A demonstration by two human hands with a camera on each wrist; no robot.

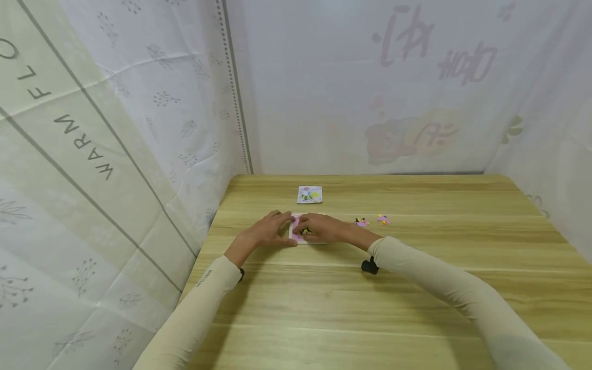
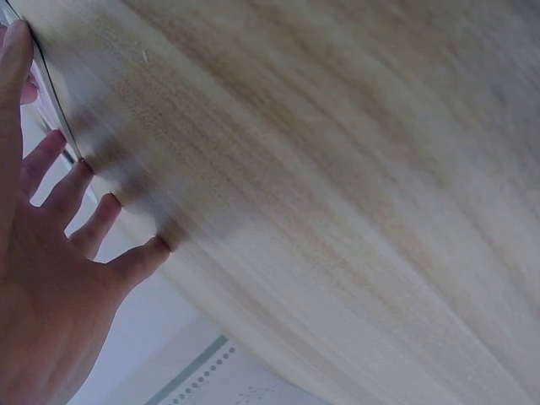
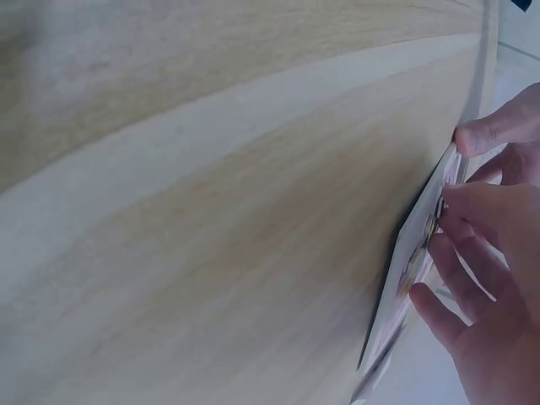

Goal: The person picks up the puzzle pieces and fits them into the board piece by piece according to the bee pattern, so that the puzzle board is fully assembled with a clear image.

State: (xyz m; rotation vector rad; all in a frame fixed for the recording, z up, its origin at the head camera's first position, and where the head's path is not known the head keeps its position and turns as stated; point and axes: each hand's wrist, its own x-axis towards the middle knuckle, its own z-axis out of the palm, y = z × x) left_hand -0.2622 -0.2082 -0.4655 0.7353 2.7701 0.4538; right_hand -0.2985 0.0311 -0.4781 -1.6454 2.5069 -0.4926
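A thin puzzle board with a pale rim and pink pieces lies on the table; both hands are at it. My left hand rests along its left side, the thumb at the near corner and the fingers spread toward the far corner. In the left wrist view those fingers are fairly straight. My right hand is over the board and covers much of it. In the right wrist view its thumb and index finger pinch a small puzzle piece at the board's surface, mostly hidden by the fingertips.
Loose pink, yellow and black puzzle pieces lie right of the board, with another pink and yellow piece farther right. Behind the board is a square picture card with a striped bee. Patterned cloth hangs around the wooden table.
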